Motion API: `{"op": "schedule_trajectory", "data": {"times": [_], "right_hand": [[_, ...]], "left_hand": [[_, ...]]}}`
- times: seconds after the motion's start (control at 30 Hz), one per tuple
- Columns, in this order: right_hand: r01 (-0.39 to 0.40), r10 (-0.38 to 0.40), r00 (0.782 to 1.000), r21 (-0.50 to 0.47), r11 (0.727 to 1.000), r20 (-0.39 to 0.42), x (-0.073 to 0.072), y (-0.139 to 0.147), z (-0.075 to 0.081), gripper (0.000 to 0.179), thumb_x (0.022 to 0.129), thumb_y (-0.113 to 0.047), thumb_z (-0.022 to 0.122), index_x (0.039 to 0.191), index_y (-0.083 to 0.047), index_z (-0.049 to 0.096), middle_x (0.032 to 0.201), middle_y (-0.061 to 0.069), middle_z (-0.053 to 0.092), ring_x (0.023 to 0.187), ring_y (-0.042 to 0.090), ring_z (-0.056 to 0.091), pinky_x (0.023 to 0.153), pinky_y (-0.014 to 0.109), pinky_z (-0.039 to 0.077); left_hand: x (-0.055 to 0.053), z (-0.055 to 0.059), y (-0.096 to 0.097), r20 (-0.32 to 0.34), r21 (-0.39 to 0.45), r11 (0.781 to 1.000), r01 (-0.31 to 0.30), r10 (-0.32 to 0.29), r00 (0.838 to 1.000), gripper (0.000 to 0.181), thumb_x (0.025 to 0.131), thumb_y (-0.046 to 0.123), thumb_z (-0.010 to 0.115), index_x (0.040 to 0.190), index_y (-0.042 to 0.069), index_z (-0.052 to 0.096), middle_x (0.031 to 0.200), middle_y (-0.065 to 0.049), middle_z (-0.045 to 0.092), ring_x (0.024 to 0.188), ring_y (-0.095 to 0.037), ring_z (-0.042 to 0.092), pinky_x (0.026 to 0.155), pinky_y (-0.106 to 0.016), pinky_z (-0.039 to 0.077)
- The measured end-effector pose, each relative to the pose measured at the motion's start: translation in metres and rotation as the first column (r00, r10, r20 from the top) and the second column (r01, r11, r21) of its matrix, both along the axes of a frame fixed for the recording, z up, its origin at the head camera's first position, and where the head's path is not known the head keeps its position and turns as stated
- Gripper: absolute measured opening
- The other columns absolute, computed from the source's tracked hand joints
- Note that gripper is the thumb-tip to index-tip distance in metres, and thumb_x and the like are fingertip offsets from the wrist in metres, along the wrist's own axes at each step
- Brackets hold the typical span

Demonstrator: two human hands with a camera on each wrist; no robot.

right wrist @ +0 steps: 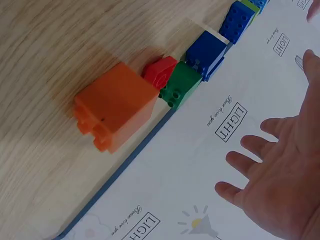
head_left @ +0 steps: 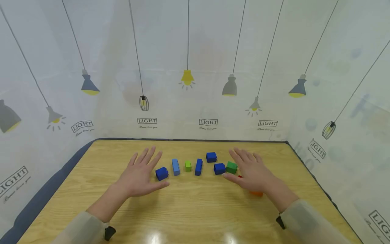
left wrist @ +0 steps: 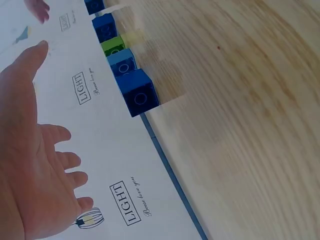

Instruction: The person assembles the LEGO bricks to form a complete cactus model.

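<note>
Both hands are spread over the table with nothing in them. My left hand (head_left: pixel 138 178) is nearest a dark blue block (head_left: pixel 161 174), which lies just right of its fingers. The right hand (head_left: pixel 253 173) hovers over a red block (right wrist: pixel 160 71) and an orange block (right wrist: pixel 117 105), mostly covering them in the head view. By its thumb and fingertips lie a green block (head_left: pixel 231 167) and a dark blue block (head_left: pixel 219 168). Between the hands lie a light blue block (head_left: pixel 175 167), a small lime green block (head_left: pixel 188 166), a long blue block (head_left: pixel 198 167) and another dark blue block (head_left: pixel 211 157).
The wooden table (head_left: pixel 182 217) has a dark blue edge strip (head_left: pixel 189 139) at the back. White sheeting (head_left: pixel 170 40) printed with lamps surrounds it on the back and sides. Long pale sleeves (head_left: pixel 82 230) cover both forearms, with a small dark piece (head_left: pixel 110 233) at each cuff.
</note>
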State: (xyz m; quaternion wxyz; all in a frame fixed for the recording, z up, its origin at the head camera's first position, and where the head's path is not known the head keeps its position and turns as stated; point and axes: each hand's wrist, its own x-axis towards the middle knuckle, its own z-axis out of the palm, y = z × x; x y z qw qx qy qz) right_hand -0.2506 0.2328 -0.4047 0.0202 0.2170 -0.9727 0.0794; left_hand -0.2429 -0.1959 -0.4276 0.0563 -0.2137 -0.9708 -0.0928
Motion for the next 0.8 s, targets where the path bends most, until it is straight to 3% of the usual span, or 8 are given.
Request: {"op": "schedule_trajectory", "data": {"times": [0.17,0.3,0.5,0.63,0.8], "right_hand": [[0.017,-0.016,1.000,-0.052,0.998,0.024,-0.012,-0.015,-0.006,0.089,0.106,-0.073,0.054,0.171,-0.014,0.037,0.169,0.019,0.048,0.152,0.047,0.050,0.123,0.071,0.041],[0.007,0.000,0.998,-0.120,0.993,0.058,-0.022,-0.032,-0.013,0.070,0.109,-0.057,0.063,0.162,-0.012,0.053,0.149,0.013,0.067,0.133,0.036,0.068,0.110,0.059,0.057],[-0.062,0.086,0.988,-0.178,0.982,0.126,-0.038,-0.058,-0.025,0.049,0.111,-0.038,0.067,0.151,-0.010,0.065,0.124,0.006,0.078,0.112,0.027,0.075,0.098,0.050,0.062],[-0.094,0.126,0.976,-0.182,0.979,0.177,-0.044,-0.073,-0.031,0.044,0.111,-0.033,0.067,0.151,-0.013,0.065,0.124,0.008,0.077,0.112,0.028,0.074,0.095,0.049,0.062],[-0.085,0.129,0.966,-0.193,0.977,0.225,-0.047,-0.090,-0.035,0.046,0.112,-0.031,0.066,0.155,-0.016,0.062,0.134,0.012,0.074,0.116,0.029,0.073,0.096,0.049,0.063]], "left_hand": [[-0.006,-0.002,0.000,0.032,0.063,0.997,-0.036,0.034,0.999,0.097,0.102,0.065,0.068,0.173,0.010,0.033,0.178,-0.025,0.031,0.160,-0.051,0.037,0.126,-0.075,0.034],[-0.015,-0.007,-0.003,0.133,0.153,0.987,-0.059,0.039,0.990,0.083,0.104,0.050,0.073,0.168,0.006,0.042,0.165,-0.027,0.049,0.148,-0.050,0.053,0.118,-0.069,0.049],[-0.028,-0.013,-0.006,0.277,0.253,0.965,-0.065,-0.008,0.961,0.067,0.106,0.041,0.074,0.158,0.003,0.056,0.152,-0.023,0.059,0.132,-0.040,0.066,0.107,-0.058,0.059],[-0.037,-0.018,-0.005,0.332,0.271,0.959,-0.081,-0.013,0.943,0.063,0.105,0.037,0.076,0.155,0.004,0.059,0.145,-0.019,0.065,0.123,-0.033,0.069,0.102,-0.052,0.062],[-0.045,-0.024,-0.003,0.343,0.255,0.964,-0.077,-0.016,0.939,0.061,0.103,0.035,0.079,0.153,0.005,0.061,0.132,-0.014,0.070,0.111,-0.025,0.070,0.096,-0.047,0.063]]}}
